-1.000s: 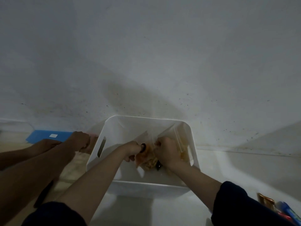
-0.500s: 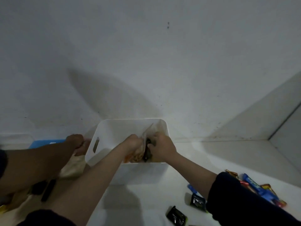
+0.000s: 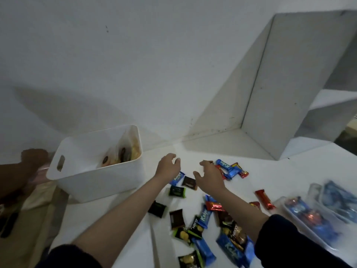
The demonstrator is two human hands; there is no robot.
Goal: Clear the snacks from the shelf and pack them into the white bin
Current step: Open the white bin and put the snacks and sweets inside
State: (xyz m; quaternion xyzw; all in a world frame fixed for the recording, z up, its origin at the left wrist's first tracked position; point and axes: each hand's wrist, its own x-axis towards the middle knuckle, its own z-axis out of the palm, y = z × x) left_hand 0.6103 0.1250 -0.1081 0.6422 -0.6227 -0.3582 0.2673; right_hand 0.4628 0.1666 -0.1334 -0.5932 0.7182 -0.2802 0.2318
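The white bin (image 3: pixel 87 178) stands at the left on the white shelf surface (image 3: pixel 135 219), with clear snack bags (image 3: pixel 123 153) inside it. My left hand (image 3: pixel 168 167) hovers just right of the bin, fingers loosely spread, holding nothing. My right hand (image 3: pixel 207 175) is beside it, fingers spread above a blue wrapper (image 3: pixel 177 177) and a dark brown packet (image 3: pixel 189 182). Several small wrapped snacks (image 3: pixel 204 225) in blue, red, black and green lie scattered over the shelf. A cluster of red and blue bars (image 3: pixel 230 169) lies past my right hand.
Another person's arm and hand (image 3: pixel 32 159) hold the bin's left side. Clear packs of blue snacks (image 3: pixel 316 219) lie at the right. A white upright shelf panel (image 3: pixel 286 89) rises at the back right. The wall runs behind the bin.
Both my hands left the bags in the bin and moved right, now empty above the loose snacks. The view swung right, showing the scattered snacks and shelf panel.
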